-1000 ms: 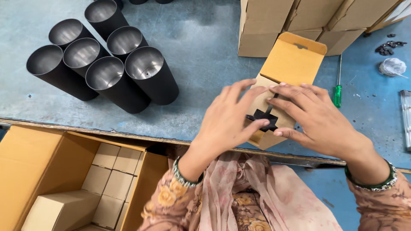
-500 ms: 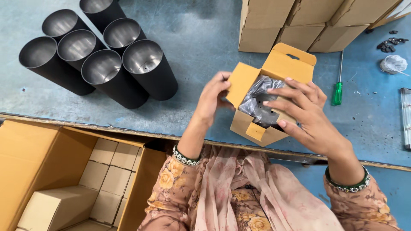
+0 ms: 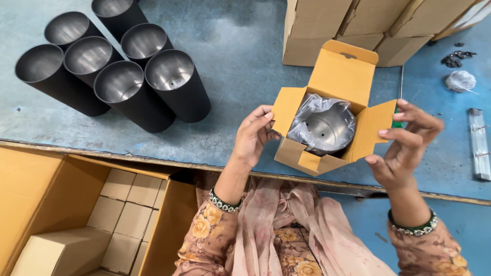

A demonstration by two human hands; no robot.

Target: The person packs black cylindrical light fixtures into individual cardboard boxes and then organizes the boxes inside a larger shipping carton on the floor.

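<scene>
Right at the near edge of the blue table [image 3: 245, 76], a small cardboard box [image 3: 327, 128] stands open, its tall lid flap raised toward the far side and its side flaps spread outward. Inside it sits a metal cup [image 3: 325, 130], mouth up, wrapped in a clear plastic bag [image 3: 314, 107] that bunches over the far rim. The left hand [image 3: 255, 135] grips the box's left flap, thumb on one face and fingers curled on the other. The right hand [image 3: 404, 140] is half open, fingers bent; its fingertips pinch the edge of the right flap, while the palm stays clear of the box.

Toward the far left corner of the table, six dark cylinders [image 3: 123, 66] stand together, touching, with their shiny open mouths up. Along the far edge, closed plain brown boxes [image 3: 353, 25] stand in a row just behind the open box. Near the right edge lie a small white bundle [image 3: 460, 81], a heap of dark small parts [image 3: 455, 57] and a pale metal bar [image 3: 480, 145]. A green tool [image 3: 397, 122] is mostly hidden behind the right flap.

Below the table's near left edge, a large open carton [image 3: 30, 204] holds small closed boxes [image 3: 128, 214] packed in rows.
</scene>
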